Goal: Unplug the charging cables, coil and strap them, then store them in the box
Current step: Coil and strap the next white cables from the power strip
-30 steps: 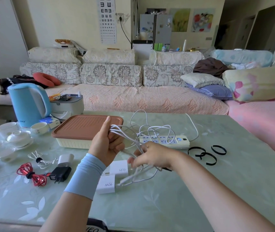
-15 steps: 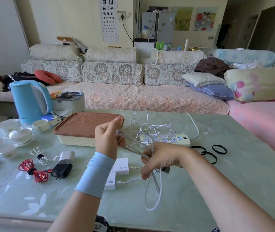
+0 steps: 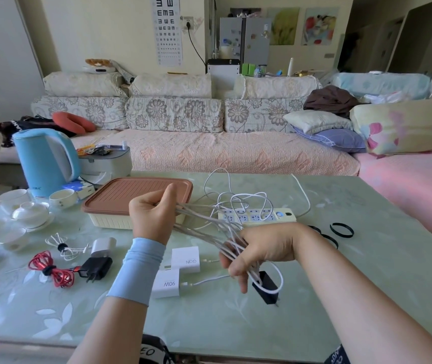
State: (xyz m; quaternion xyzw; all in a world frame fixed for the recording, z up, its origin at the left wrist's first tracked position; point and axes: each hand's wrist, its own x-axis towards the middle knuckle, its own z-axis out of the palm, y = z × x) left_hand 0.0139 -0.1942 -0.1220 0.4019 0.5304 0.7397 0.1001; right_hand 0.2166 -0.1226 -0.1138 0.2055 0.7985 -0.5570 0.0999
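Note:
My left hand (image 3: 152, 215) grips one end of a bundle of white cable (image 3: 204, 227), thumb up, just in front of the box with the brown lid (image 3: 130, 195). The strands run down and right to my right hand (image 3: 257, 252), whose fingers curl round the other end of the loops. A black plug (image 3: 267, 286) hangs below that hand. Two white chargers, one marked GaN (image 3: 187, 260) and one marked 90W (image 3: 166, 283), lie on the table between my arms, each with a white cable in it. More white cable (image 3: 238, 199) lies tangled over the power strip (image 3: 258, 215).
A red strapped cable (image 3: 52, 269), a white strapped cable (image 3: 63, 245), a black adapter (image 3: 96, 269) and a white adapter (image 3: 102, 245) lie left. Black straps (image 3: 341, 229) lie right of the strip. A blue kettle (image 3: 44, 161) and tea cups (image 3: 29, 214) stand at the far left.
My right hand has wound the loops tighter and moved down and right, stretching the bundle; the long hanging loop is gone. The black plug now dangles below that hand. My left hand holds still.

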